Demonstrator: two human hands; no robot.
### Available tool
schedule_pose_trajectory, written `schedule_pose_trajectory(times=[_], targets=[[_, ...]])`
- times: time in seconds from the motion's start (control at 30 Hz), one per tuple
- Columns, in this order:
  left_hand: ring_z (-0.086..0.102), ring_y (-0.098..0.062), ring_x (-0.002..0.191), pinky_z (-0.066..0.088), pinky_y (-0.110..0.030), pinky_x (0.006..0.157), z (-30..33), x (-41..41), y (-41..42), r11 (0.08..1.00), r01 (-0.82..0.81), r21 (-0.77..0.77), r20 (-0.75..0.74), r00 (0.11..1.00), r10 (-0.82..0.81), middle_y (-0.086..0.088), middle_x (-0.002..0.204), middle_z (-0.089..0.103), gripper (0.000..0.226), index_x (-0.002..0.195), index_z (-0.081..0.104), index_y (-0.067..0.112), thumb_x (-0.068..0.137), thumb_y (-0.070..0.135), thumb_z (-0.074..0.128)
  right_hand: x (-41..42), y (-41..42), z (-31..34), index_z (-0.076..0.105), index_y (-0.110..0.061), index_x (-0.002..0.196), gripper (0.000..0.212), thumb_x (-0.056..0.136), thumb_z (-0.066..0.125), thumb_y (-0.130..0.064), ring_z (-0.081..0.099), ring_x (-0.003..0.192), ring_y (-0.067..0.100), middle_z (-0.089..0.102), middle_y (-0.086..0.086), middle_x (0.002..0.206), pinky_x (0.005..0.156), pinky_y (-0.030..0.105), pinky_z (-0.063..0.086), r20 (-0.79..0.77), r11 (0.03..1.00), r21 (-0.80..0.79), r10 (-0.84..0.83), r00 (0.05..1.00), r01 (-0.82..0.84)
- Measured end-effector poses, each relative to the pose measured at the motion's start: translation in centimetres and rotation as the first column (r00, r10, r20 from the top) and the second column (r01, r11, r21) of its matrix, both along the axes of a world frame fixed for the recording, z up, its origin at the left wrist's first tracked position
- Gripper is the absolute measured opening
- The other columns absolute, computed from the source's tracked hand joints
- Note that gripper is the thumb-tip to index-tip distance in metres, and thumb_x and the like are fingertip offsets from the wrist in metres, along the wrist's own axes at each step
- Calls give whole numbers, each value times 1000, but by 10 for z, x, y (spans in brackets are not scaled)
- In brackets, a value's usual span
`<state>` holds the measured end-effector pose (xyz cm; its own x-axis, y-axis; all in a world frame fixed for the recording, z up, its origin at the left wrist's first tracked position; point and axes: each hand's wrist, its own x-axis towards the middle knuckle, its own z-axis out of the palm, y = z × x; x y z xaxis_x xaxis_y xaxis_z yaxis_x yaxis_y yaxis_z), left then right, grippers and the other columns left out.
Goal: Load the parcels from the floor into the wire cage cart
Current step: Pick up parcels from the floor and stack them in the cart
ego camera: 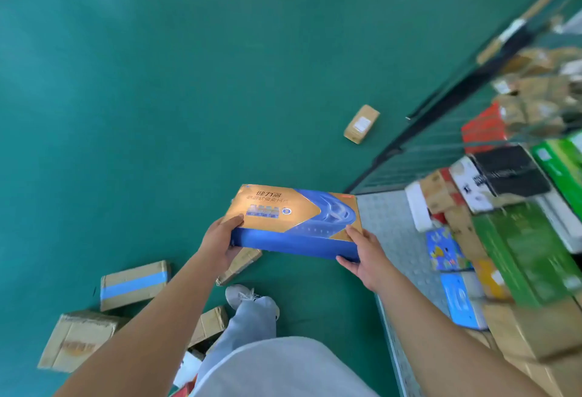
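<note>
Head view shows us carrying the blue-and-gold box (294, 221) level in the air, just beside the wire cage cart (441, 144) and above its metal floor edge. Our left hand (220, 239) grips its near left corner, thumb on top; our right hand (362, 253) clasps the near right corner, fingers curled under. It looks a stiff, flat carton (glossy, so likely slippery), probably moderately light. We judge two-handed corner holds wise, as pictured bottles suggest fragile contents. Cardboard parcels (134, 283) lie on the green floor (189, 81).
</note>
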<state>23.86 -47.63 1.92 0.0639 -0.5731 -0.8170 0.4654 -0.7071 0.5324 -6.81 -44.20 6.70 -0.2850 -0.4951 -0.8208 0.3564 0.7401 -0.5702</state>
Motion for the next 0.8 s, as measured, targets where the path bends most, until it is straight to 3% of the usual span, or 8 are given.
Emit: schedule_pose_trajectory(times=[0.23,0.37,0.47,0.57,0.8], targets=[[72,-30,110,62,-40,85,30,-149,66,949,295,-107,-2,955,-297,-10,117,76,39,129,59,11,92,10,71,-126,160,28,49,-21,136,53,92,74,-36,63,99,27,53,13,131,59,32,60,-24,948,-80,-312,950,309],[73,-28,105,59,-44,95,40,-218,97,879,460,-129,25,887,-461,-9,115,76,36,124,63,12,90,12,74,-170,237,40,46,-21,137,50,95,71,-32,62,92,26,56,9,119,56,33,62,-18,889,-97,-451,892,447],[71,-31,110,60,-41,87,48,-264,118,812,568,-137,60,823,-565,-12,119,75,38,127,63,10,90,13,71,-196,284,47,46,-25,135,45,97,68,-32,64,87,27,57,13,122,55,33,61,-35,848,-97,-526,850,521],[72,-27,100,59,-36,80,56,-309,137,769,622,-149,74,782,-618,-12,118,75,35,126,63,9,92,12,69,-220,322,50,50,-27,130,39,96,68,-35,65,84,28,60,14,128,58,34,61,-46,801,-91,-597,801,592],[68,-23,92,57,-33,73,64,-387,147,655,748,-110,117,664,-739,-9,119,74,43,127,62,19,86,21,75,-266,365,43,53,-23,134,50,91,74,-39,70,84,30,64,17,126,66,38,63,23,669,-72,-740,672,740]])
